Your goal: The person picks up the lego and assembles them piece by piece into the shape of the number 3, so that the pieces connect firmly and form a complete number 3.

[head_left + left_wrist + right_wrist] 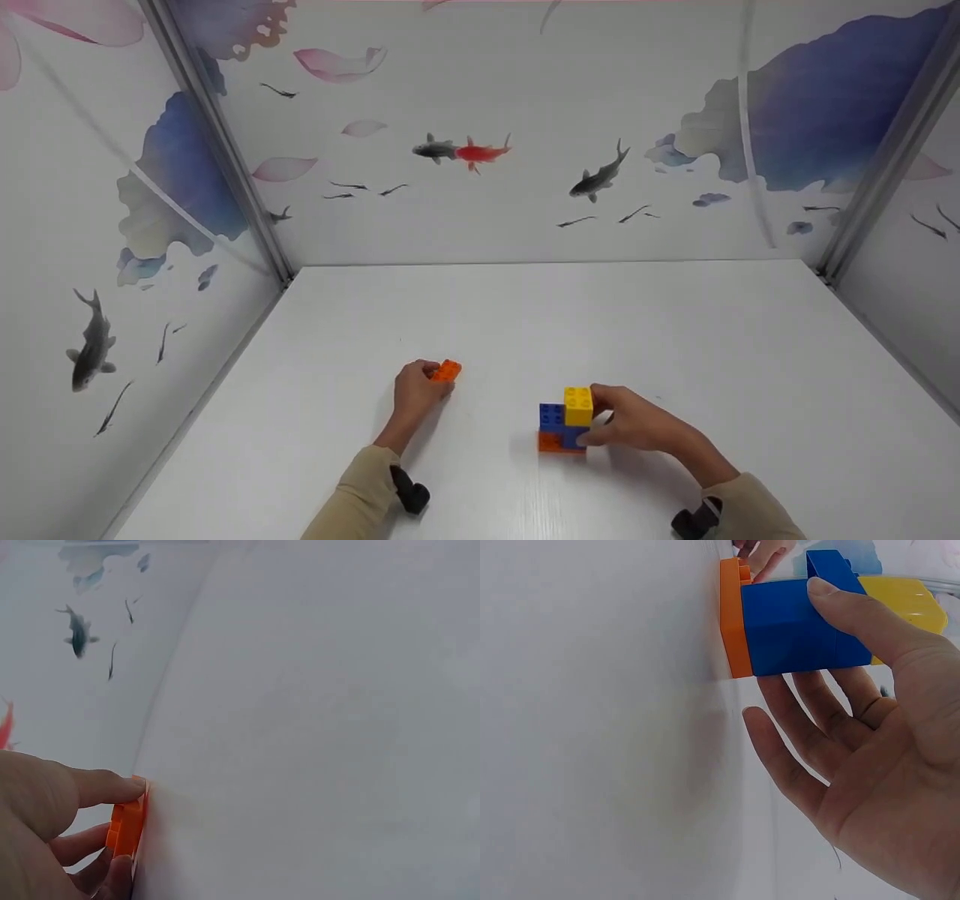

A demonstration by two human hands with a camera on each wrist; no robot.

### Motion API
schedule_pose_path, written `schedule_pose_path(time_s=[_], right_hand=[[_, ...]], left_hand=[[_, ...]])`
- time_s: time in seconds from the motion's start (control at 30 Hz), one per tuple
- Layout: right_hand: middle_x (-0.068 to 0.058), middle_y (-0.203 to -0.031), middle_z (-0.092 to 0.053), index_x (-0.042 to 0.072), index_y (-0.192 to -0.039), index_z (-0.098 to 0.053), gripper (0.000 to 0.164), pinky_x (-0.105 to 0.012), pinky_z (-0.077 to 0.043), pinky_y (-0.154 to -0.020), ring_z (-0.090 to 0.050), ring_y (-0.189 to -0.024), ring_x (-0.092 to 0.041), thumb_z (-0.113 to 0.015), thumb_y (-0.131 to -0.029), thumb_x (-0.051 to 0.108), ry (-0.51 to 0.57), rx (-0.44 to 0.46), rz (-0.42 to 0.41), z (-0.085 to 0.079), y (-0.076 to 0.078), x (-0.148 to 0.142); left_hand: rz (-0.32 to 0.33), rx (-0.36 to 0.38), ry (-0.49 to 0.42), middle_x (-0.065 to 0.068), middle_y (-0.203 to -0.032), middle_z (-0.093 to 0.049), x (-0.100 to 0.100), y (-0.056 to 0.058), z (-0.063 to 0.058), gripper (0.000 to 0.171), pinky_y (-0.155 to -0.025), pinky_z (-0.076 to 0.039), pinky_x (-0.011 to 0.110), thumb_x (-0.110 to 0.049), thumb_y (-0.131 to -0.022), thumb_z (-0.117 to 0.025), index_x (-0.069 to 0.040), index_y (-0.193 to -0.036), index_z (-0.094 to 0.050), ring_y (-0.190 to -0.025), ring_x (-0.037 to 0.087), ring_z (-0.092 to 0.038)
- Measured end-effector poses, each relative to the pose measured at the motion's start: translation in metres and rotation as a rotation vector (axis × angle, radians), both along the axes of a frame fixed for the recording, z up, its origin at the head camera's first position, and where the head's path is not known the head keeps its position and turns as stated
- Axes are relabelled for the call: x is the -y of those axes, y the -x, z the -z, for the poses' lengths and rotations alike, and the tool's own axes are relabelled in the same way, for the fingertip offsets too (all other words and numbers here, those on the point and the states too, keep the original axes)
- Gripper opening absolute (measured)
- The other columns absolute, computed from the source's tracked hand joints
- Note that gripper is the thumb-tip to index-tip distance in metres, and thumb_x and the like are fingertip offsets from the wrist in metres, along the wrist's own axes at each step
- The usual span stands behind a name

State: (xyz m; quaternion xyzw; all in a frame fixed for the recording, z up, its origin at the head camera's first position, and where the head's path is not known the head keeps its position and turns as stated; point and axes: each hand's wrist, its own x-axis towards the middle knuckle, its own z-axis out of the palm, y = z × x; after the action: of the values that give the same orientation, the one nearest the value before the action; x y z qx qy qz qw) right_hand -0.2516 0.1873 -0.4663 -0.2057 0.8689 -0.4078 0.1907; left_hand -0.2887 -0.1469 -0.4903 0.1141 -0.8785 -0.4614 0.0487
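My left hand (421, 391) pinches a flat orange toy brick (448, 370) by its edges, low over the table. In the left wrist view the same orange brick (129, 826) stands between thumb and fingers, its studs toward the palm. To the right, a stack of toy bricks stands on the table, held at its right side by my right hand (637, 420). At its base is an orange brick (551, 442), above it blue bricks (552, 415), one jutting left, and a yellow brick (578, 405) on top. The thumb presses the blue side (787, 630), with fingers curled behind.
The white table (525, 315) runs back to a white panel (487, 232) printed with fish and petals. A side wall (45, 300) closes off the left, and another wall (900, 247) the right. Metal posts (217, 135) stand in the corners.
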Motion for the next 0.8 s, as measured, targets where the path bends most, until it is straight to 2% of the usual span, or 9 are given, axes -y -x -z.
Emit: schedule_pose_path(time_s=[0.17,0.3,0.4,0.57,0.8], right_hand=[[-0.002,-0.119,-0.066,0.012,-0.128,-0.06,0.055,-0.049,-0.051,-0.099,-0.059,-0.11,-0.021,-0.082,-0.082,0.031,0.004,0.009,-0.004,0.001,0.0,0.0],[-0.002,-0.118,-0.067,0.012,-0.127,-0.06,0.054,-0.05,-0.051,-0.099,-0.059,-0.11,-0.022,-0.083,-0.082,0.029,0.01,0.008,-0.002,0.001,0.0,0.0],[-0.003,-0.118,-0.067,0.012,-0.127,-0.06,0.054,-0.049,-0.051,-0.098,-0.059,-0.109,-0.022,-0.083,-0.081,0.029,0.008,0.008,0.006,0.001,0.0,0.0],[-0.002,-0.119,-0.066,0.013,-0.128,-0.059,0.054,-0.049,-0.051,-0.099,-0.058,-0.11,-0.022,-0.083,-0.082,0.03,0.008,0.019,0.011,0.0,0.0,0.0],[-0.003,-0.118,-0.066,0.012,-0.127,-0.059,0.054,-0.05,-0.051,-0.099,-0.058,-0.11,-0.022,-0.083,-0.082,0.03,0.012,0.013,0.001,-0.001,-0.001,0.001]], left_hand=[[0.008,0.007,-0.022,0.02,-0.12,-0.067,0.002,0.0,-0.004,0.039,-0.1,-0.055,0.041,-0.006,-0.086,-0.073,0.005,-0.123,-0.065,-0.107,0.03,-0.064],[0.032,-0.006,-0.039,0.017,-0.117,-0.069,-0.001,-0.002,-0.011,0.036,-0.09,-0.06,0.036,-0.011,-0.086,-0.074,0.002,-0.119,-0.069,-0.099,0.027,-0.065],[0.071,-0.04,-0.033,0.016,-0.116,-0.07,-0.006,-0.004,-0.021,0.034,-0.086,-0.06,0.034,-0.013,-0.087,-0.075,0.001,-0.118,-0.071,-0.097,0.025,-0.065],[0.133,-0.083,-0.026,0.015,-0.117,-0.068,-0.014,-0.003,-0.04,0.034,-0.092,-0.058,0.036,-0.011,-0.087,-0.076,-0.002,-0.12,-0.071,-0.101,0.025,-0.063],[0.231,-0.126,-0.065,0.015,-0.12,-0.066,-0.029,-0.006,-0.069,0.034,-0.091,-0.059,0.034,-0.009,-0.088,-0.074,-0.005,-0.122,-0.071,-0.102,0.026,-0.064]])
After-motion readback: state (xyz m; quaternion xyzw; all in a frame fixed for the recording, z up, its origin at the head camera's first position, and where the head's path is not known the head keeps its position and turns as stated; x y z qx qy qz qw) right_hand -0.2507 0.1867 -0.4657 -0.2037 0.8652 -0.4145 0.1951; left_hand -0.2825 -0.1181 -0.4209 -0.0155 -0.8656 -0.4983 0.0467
